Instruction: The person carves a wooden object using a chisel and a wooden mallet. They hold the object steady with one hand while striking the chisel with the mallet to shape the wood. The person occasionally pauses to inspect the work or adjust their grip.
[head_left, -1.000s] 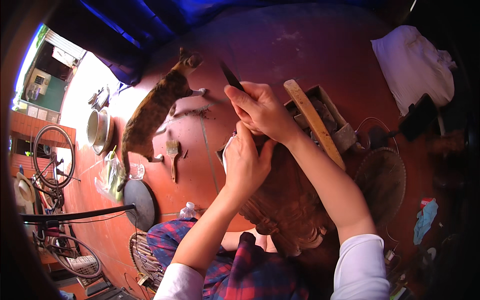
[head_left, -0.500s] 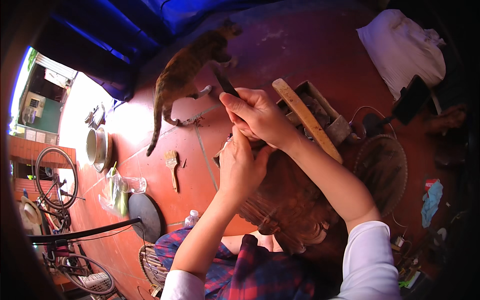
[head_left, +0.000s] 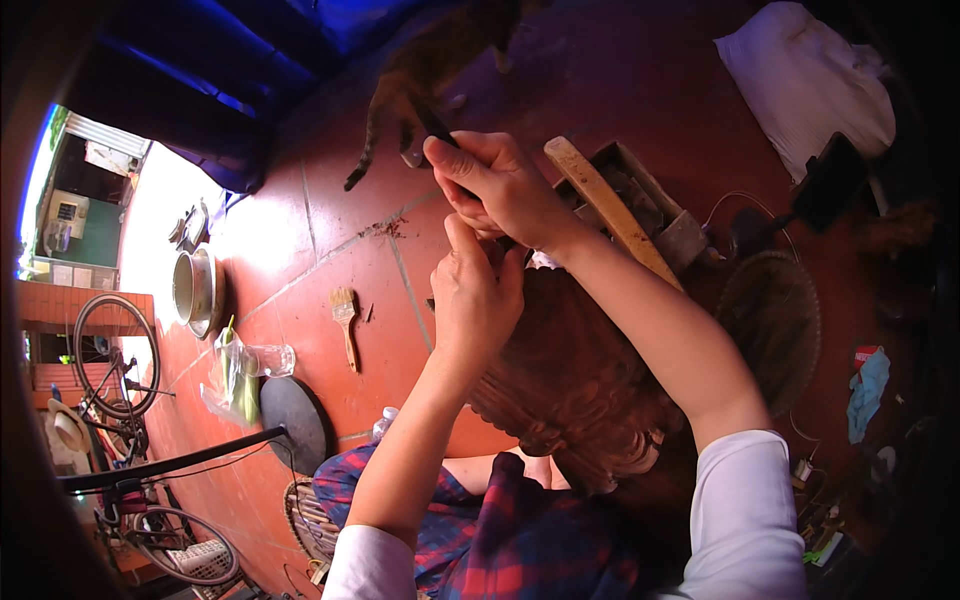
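Note:
My right hand (head_left: 505, 190) is wrapped round a slim dark tool handle (head_left: 432, 122). Its upper end sticks out past the thumb, up and to the left; its working end is hidden by my hands. Just below, my left hand (head_left: 475, 300) is closed with bent fingers against the right one, and what it grips cannot be made out. Under both forearms lies a brown carved wooden piece (head_left: 575, 380) with deep relief, reaching down to my knees in a plaid cloth (head_left: 500, 530).
A wooden bar (head_left: 610, 210) lies across a box of tools (head_left: 655, 215) beyond my right forearm. On the tiled floor lie a flat brush (head_left: 344, 325) and dark shavings (head_left: 385, 228). A cat (head_left: 430, 65) is at the far side. A round black stand base (head_left: 297, 420) is at left.
Both hands, still together, have shifted slightly up and to the left with the tool. The cat has walked farther away, up and to the right.

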